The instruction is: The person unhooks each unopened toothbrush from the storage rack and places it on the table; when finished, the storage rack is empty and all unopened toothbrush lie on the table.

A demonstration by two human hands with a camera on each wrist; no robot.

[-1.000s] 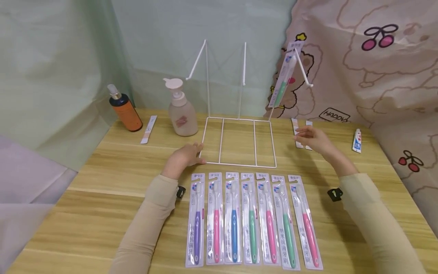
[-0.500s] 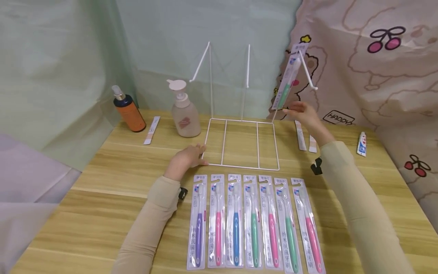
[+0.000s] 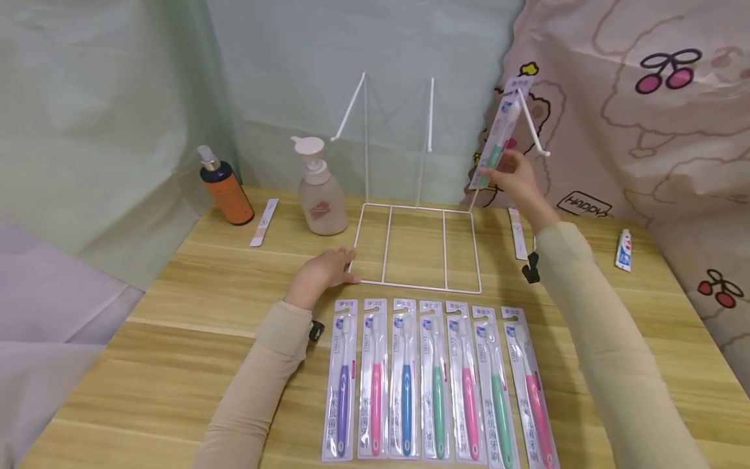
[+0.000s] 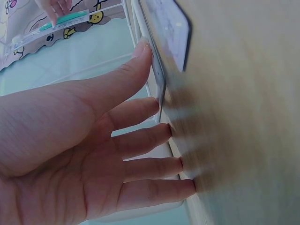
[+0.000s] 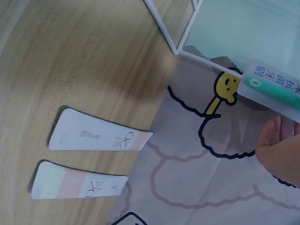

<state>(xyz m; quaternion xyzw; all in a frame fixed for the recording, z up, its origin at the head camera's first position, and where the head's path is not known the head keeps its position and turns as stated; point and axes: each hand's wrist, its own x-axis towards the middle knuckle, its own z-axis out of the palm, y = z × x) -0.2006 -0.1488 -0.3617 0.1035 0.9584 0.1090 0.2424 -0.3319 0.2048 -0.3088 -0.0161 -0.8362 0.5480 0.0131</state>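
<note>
A white wire rack [image 3: 416,286] with three upright hooks stands on the table. On its right hook hangs a packaged green toothbrush [image 3: 502,124]. My right hand [image 3: 518,179] pinches the lower part of this package between thumb and fingers; in the right wrist view the hand [image 5: 281,145] is partly cut off beside the package [image 5: 269,89]. My left hand [image 3: 322,270] rests at the rack's left front corner. Its fingers lie nearly straight with fingertips on the table, and the thumb touches the wire, as the left wrist view shows. Several packaged toothbrushes [image 3: 407,384] lie in a row before the rack.
A pump bottle [image 3: 322,198] and an orange bottle [image 3: 230,198] stand left of the rack, with a flat tube [image 3: 265,223] between them. Two flat tubes [image 5: 101,133] lie to the rack's right. Further right lies a small toothpaste tube [image 3: 624,251].
My right hand has moved up and left from above the flat tubes to the hanging toothbrush package and taken hold of its lower part. The left hand has stayed at the rack's corner.
</note>
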